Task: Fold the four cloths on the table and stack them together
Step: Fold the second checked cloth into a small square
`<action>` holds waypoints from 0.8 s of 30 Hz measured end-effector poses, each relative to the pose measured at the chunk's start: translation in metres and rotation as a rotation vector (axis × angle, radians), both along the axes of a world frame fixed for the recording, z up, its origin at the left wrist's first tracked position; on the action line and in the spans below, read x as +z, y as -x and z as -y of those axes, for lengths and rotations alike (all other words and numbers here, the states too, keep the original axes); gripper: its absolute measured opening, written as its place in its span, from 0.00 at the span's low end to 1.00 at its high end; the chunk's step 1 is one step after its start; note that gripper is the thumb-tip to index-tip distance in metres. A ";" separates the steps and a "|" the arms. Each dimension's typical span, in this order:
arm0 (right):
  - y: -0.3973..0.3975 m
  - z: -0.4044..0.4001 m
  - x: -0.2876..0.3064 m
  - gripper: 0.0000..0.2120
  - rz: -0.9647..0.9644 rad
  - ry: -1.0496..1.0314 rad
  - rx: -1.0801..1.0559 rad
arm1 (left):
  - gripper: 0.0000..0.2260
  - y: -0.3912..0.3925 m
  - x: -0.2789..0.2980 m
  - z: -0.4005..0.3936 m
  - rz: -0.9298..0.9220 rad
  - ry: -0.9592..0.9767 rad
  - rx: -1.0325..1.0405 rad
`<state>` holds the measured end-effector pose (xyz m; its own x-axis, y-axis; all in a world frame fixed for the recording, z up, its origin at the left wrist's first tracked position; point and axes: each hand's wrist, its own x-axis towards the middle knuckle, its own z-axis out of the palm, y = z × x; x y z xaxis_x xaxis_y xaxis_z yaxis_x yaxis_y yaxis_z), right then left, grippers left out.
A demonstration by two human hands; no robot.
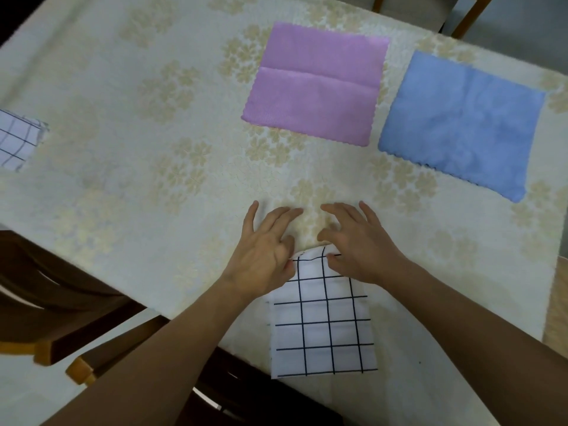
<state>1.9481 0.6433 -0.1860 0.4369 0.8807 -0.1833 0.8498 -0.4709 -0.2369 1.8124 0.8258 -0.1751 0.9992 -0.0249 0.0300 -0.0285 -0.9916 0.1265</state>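
Item in hand: checked cloth [322, 327], white with dark grid lines, laid flat at the near table edge, apparently already folded into a narrow oblong.
Left hand [264, 250]: fingers spread and lightly bent, resting at the cloth's far left corner; a thumb pinch on the hem is suggested but cannot be told for certain.
Right hand [356, 241]: fingers spread over the far right corner, thumb laid on the fabric; nothing is seen gripped.
Second checked cloth [18, 139]: partly cut off at the left frame edge, well apart from the others.
Pink cloth [313, 84]: spread flat at the far centre, one crease line across it, scalloped hem.
Blue cloth [461, 124]: spread flat just beside the pink one, to its right, surface slightly rumpled.
Support: table [138, 118] covered with a cream floral cover; wooden chairs [61, 302] at the near side.
Handling, judged: thin woven fabric, light, limp, not fragile; likely to slide on the cover and to sag if lifted by one point.
Hold advised: the two far corners, pinched together through all layers, then brought toward the near hem.
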 end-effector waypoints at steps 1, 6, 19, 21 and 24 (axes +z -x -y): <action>-0.001 -0.001 0.001 0.11 -0.012 0.004 0.005 | 0.06 0.001 0.002 -0.001 0.012 0.004 -0.004; -0.002 -0.002 0.004 0.04 0.024 -0.037 0.041 | 0.08 -0.002 0.007 -0.006 -0.012 0.001 0.032; -0.010 0.000 0.032 0.03 0.235 -0.189 0.001 | 0.07 -0.026 0.035 -0.017 0.029 -0.097 0.062; -0.015 -0.005 0.046 0.03 0.292 -0.244 -0.044 | 0.06 -0.033 0.051 -0.022 0.089 -0.108 0.097; -0.023 -0.015 0.073 0.04 0.389 -0.368 -0.104 | 0.05 -0.045 0.082 -0.026 0.195 -0.106 0.151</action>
<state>1.9714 0.6578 -0.1134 0.4996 0.8044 0.3214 0.8608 -0.5027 -0.0799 1.8576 0.8519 -0.0930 0.9675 0.1105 0.2275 0.1070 -0.9939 0.0279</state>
